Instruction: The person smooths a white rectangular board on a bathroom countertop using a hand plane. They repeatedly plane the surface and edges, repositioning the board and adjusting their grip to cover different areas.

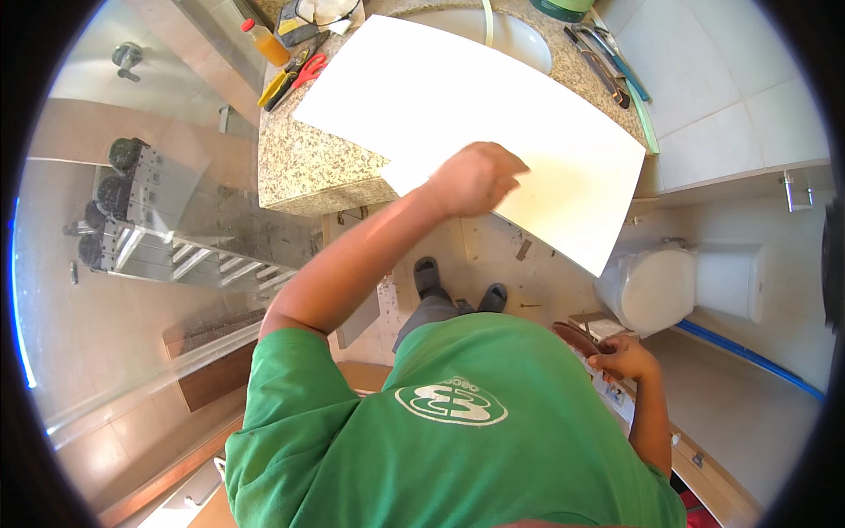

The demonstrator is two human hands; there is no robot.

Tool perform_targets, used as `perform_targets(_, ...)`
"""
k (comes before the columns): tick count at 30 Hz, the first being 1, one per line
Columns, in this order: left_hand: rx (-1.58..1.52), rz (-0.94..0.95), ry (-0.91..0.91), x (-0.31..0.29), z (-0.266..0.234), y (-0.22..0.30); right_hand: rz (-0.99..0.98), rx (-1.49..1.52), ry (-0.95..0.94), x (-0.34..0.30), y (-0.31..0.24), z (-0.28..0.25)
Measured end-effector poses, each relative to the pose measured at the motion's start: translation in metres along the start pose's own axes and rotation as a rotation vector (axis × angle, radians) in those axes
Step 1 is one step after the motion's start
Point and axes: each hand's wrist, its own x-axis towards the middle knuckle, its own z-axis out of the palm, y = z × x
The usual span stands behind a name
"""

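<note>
A large white board (493,97) with a curved far edge lies across the speckled stone counter (299,163), overhanging its front. My left hand (480,180) is over the board's near edge, fingers curled together; anything between them is hidden. Low at my right side, my right hand (627,359) has its fingers closed at a dark brown, rounded thing (574,338), whose kind I cannot make out. Part of that brown thing is hidden by my green shirt.
Red-handled scissors (310,70), a bottle of orange liquid (265,42) and a partly covered sink (519,40) are on the counter. Hand tools (607,66) lie at its right end. A toilet (656,290) stands right; a folded ladder (176,251) shows behind glass at left.
</note>
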Motion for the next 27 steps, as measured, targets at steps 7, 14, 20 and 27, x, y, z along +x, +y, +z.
perform_targets(7, 0.387, -0.331, -0.002, 0.033, -0.145, -0.127, -0.795, -0.378, 0.228, -0.030, -0.172, 0.052)
perform_targets(14, 0.599, -0.306, -0.414, 0.107, -0.202, -0.117, -1.252, -0.804, 0.543, 0.078, -0.354, 0.152)
perform_targets(20, 0.674, -0.675, -0.664, 0.135, -0.118, -0.127, -1.617, 0.076, -0.020, 0.179, -0.481, 0.227)
perform_targets(27, 0.521, -0.942, -0.765, 0.108, -0.076, -0.152, -1.356, -0.916, 0.793, 0.182, -0.546, 0.257)
